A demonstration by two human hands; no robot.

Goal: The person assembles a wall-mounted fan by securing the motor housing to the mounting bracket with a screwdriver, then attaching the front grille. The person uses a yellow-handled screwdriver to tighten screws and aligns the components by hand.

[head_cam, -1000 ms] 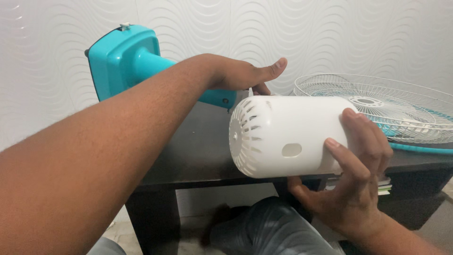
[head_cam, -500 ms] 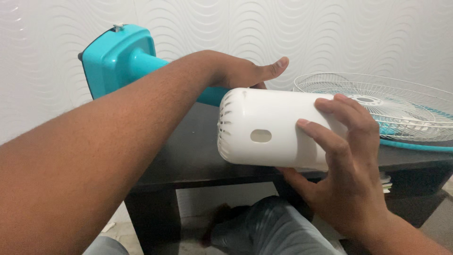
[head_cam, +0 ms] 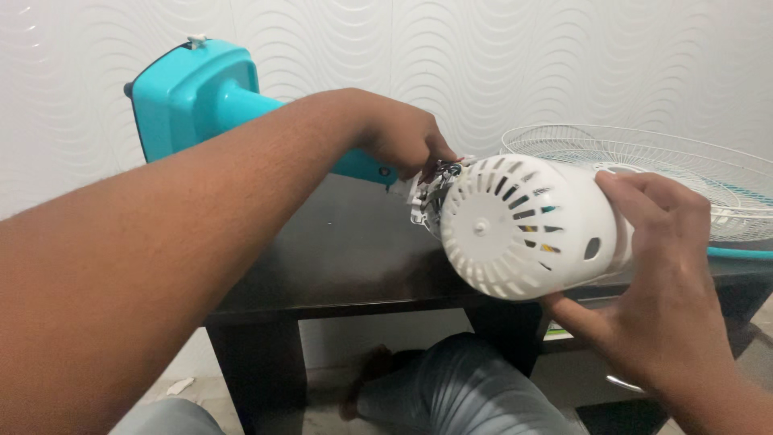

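white motor cover (head_cam: 523, 229), vented end toward camera

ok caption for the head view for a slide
Right hand holds a white vented motor cover over a dark table while the left hand grips beside the teal fan stand.

Dark table (head_cam: 338, 266), teal fan stand (head_cam: 193, 97), wire grille (head_cam: 668, 161) on top

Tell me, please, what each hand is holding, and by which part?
The right hand grips the white cover around its side; the left hand pinches something behind it, unclear what.
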